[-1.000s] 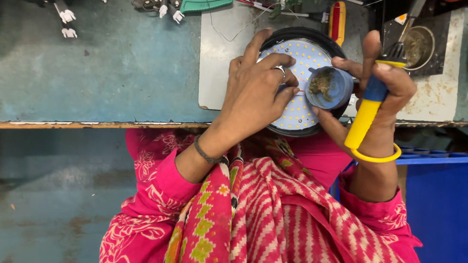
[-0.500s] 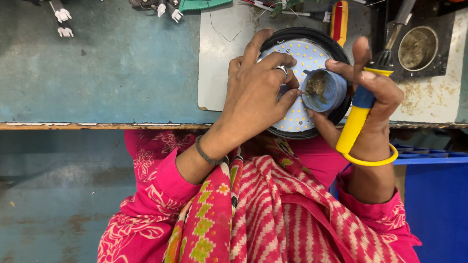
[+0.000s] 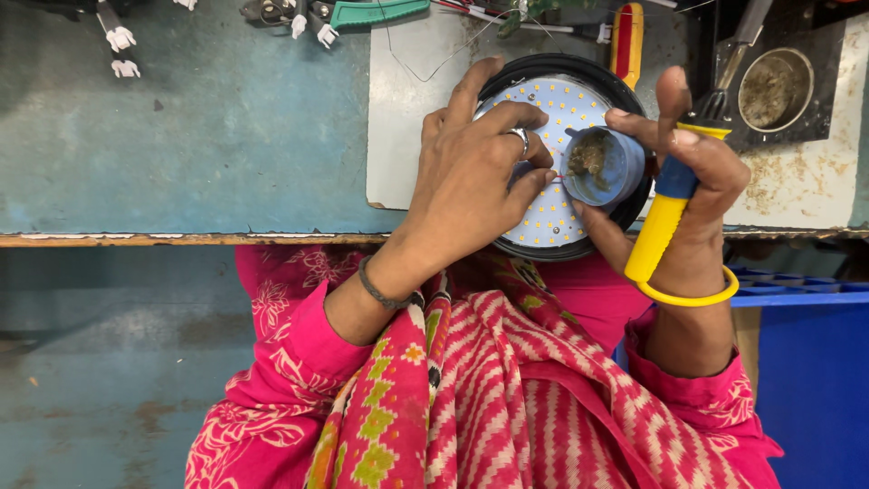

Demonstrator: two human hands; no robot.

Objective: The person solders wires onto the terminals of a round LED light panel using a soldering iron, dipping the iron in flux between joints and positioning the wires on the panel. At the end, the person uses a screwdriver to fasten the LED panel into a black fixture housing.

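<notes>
A round white LED disc point(image 3: 563, 107) in a black rim lies at the near edge of the bench. My left hand point(image 3: 471, 172) rests over it, and its fingertips pinch a thin red wire end at the rim of a small blue cup point(image 3: 626, 165) holding brownish paste. My right hand point(image 3: 708, 181) holds that cup between thumb and a finger above the disc. It also grips a soldering iron point(image 3: 656, 237) with a yellow and blue handle, tip pointing away from me. A yellow bangle sits on the right wrist.
A white board point(image 3: 407, 118) lies under the disc on the blue-green bench point(image 3: 199, 136). Behind stand a round metal tin point(image 3: 769, 86) on a dirty plate, a red and yellow screwdriver point(image 3: 627, 41), a green-handled tool point(image 3: 371, 11) and white connectors point(image 3: 119, 41). A blue bin point(image 3: 815, 380) sits low right.
My right hand has shifted slightly left with the iron and cup, and its index finger has lifted. My left fingertips stay at the cup's rim.
</notes>
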